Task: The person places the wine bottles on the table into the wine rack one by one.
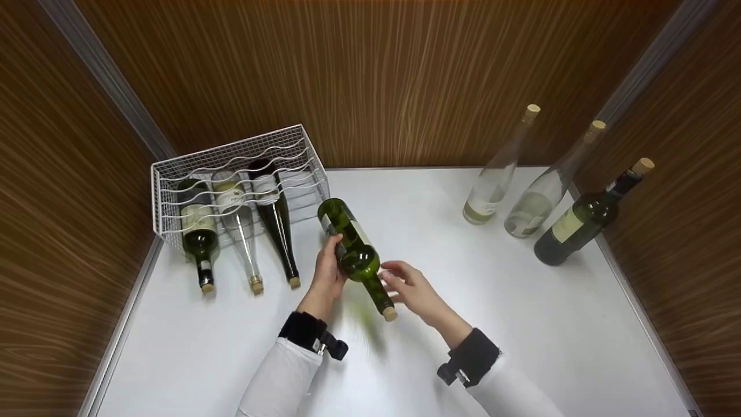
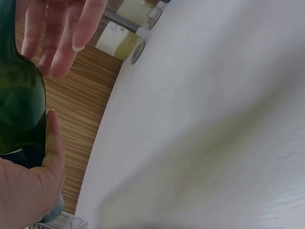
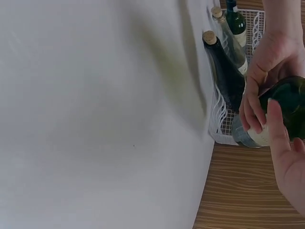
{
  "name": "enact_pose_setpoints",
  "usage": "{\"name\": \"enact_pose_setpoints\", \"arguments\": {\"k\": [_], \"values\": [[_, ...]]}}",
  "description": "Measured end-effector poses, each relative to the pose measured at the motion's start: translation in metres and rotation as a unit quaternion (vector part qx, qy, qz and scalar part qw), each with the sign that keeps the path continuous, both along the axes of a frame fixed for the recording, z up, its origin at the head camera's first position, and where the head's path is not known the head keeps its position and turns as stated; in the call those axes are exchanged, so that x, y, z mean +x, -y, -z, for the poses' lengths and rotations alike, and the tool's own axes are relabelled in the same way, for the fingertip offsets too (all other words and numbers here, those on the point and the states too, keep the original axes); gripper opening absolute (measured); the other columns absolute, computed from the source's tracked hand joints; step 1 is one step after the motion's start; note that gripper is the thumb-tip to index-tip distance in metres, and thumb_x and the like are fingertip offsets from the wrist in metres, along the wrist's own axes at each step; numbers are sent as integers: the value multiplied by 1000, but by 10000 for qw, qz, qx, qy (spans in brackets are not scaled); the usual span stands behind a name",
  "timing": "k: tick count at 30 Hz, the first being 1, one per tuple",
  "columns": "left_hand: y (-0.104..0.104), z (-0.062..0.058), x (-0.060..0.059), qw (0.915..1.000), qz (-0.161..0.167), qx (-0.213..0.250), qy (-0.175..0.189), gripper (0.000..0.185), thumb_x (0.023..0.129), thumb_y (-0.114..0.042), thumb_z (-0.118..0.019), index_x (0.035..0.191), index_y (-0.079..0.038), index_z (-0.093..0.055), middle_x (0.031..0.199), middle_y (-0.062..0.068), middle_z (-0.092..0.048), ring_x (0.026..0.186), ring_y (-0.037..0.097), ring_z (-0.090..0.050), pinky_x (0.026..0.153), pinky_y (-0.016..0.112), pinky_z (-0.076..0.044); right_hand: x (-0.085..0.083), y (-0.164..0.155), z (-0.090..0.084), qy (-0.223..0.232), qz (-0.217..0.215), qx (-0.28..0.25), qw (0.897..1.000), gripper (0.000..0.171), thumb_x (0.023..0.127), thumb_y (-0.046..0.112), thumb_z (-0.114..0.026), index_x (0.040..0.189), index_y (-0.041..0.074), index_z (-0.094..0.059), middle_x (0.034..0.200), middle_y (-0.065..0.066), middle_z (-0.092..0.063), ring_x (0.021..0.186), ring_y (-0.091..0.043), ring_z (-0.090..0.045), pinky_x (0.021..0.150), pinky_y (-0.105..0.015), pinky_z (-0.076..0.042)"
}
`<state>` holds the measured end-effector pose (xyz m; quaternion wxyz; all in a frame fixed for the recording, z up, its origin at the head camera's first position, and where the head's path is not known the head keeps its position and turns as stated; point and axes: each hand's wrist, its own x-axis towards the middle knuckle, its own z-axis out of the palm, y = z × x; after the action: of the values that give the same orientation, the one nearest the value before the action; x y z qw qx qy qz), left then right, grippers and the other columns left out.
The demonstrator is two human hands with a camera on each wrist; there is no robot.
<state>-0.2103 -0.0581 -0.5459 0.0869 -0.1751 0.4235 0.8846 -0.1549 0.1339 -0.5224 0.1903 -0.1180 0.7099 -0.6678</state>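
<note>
Left hand grips the dark green bottle at the frame's left edge, thumb lying up along the glass. Above it, the right hand hangs with fingers spread and straight, just beside the bottle. Two pale labelled bottles stand at the far edge of the white table.

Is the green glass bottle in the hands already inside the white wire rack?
Not yet: the green glass bottle is held lying tilted above the table, just outside the white wire rack, corked neck pointing away.
</note>
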Motion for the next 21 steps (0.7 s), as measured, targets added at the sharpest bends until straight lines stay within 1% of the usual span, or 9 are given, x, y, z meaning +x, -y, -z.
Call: {"name": "enact_pose_setpoints", "arguments": {"k": [2,5,7,9,11,13,17,19,21], "values": [[1,1,0,10000,-48,23,-36,42,98,-29,-49,128,0,-50,99,5,-64,84,14,-64,76,27,-52,3,2,-3,638,-210,-247,9974,55,103,27,-53,141,-10,-36,120,-22,-58,101,-32,-66,81,-41,-57],[3,2,1,9999,-121,-3,-123,43,98,-29,-47,130,0,-47,103,7,-63,86,16,-63,78,28,-52,6,7,-8,1402,-470,-810,9857,61,102,23,-55,145,-9,-26,114,-23,-63,95,-31,-69,78,-42,-57],[4,3,1,9996,-224,-45,-136,42,97,-28,-48,129,-1,-46,103,9,-62,85,17,-63,76,29,-52,9,10,-10,1697,-536,-1192,9768,64,100,16,-57,146,-9,-22,107,-23,-66,90,-28,-69,76,-40,-57],[5,3,1,9993,-321,-141,-98,41,97,-28,-51,127,-3,-40,104,11,-61,85,18,-63,74,29,-53,10,14,-11,1844,-516,-1481,9702,65,98,11,-58,147,-10,-20,101,-22,-68,86,-26,-69,76,-39,-57],[5,2,3,9990,-332,-288,-87,42,97,-29,-52,128,-5,-35,107,12,-58,86,18,-62,74,30,-53,11,19,-12,1823,-465,-1592,9692,68,96,7,-60,147,-12,-19,97,-21,-69,83,-25,-69,75,-38,-57],[6,0,7,9984,-143,-525,-169,42,100,-31,-49,130,-7,-32,112,14,-56,91,20,-61,77,32,-53,11,24,-10,1709,-378,-1537,9725,70,95,4,-62,147,-13,-18,95,-20,-69,81,-24,-70,75,-38,-58],[9,-6,20,9928,330,-1082,-404,48,104,-33,-43,144,-7,-36,122,19,-53,100,25,-59,83,40,-53,10,31,-5,1357,-152,-1105,9844,75,93,2,-65,149,-12,-17,93,-20,-69,77,-22,-70,73,-37,-58],[10,-10,27,9895,419,-1334,-372,52,103,-35,-45,145,-6,-34,123,21,-54,100,27,-60,83,43,-53,10,34,-4,1143,-33,-851,9898,77,92,3,-66,150,-11,-17,93,-19,-68,75,-22,-70,72,-36,-58],[11,-13,34,9861,411,-1591,-260,59,101,-38,-50,145,-4,-29,122,21,-53,97,27,-62,82,43,-54,9,37,-3,920,68,-549,9942,78,91,5,-69,150,-10,-19,93,-17,-67,75,-21,-70,70,-35,-58]]}}
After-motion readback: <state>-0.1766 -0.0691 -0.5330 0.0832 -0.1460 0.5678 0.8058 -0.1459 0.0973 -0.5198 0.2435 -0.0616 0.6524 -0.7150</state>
